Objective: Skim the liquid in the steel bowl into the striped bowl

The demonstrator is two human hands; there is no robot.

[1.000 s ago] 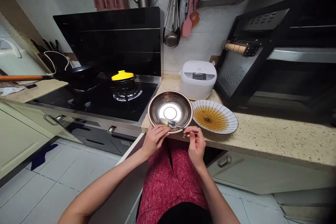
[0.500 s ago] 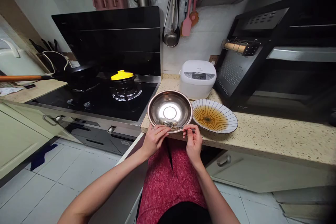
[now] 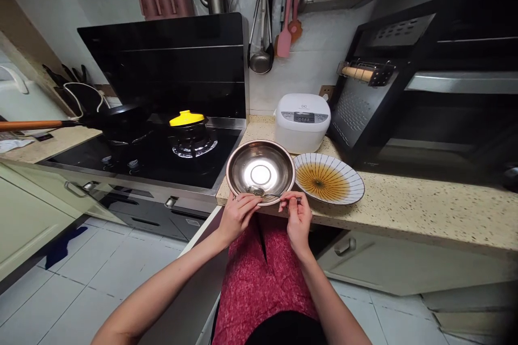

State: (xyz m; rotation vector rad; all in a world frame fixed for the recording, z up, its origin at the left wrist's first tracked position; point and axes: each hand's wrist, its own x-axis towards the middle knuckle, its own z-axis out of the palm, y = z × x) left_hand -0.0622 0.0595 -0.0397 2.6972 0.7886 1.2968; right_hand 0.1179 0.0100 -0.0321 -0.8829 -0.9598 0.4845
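My left hand (image 3: 239,214) grips the near rim of a shiny metal bowl (image 3: 261,153), its fingers closed over the edge. The bowl rests at the counter's front edge, tipped slightly toward me. Between the fingers of my right hand (image 3: 298,214) is the handle of a metal spoon (image 3: 272,195). The spoon's head lies low inside the bowl near my left fingertips; what is in it, if anything, is too small to make out. Right beside the bowl lies a patterned plate (image 3: 352,180) with brown liquid on it.
A white rice cooker (image 3: 303,124) stands behind the plate. To the left is a black gas stove (image 3: 157,156) with a yellow-lidded pot (image 3: 186,118) and a wooden-handled pan (image 3: 117,118). A black oven (image 3: 441,135) fills the right. An open drawer (image 3: 204,226) juts out below my left hand.
The spoon's head has shifted slightly left inside the bowl. Both hands keep their grips, and the whole view has moved a little.
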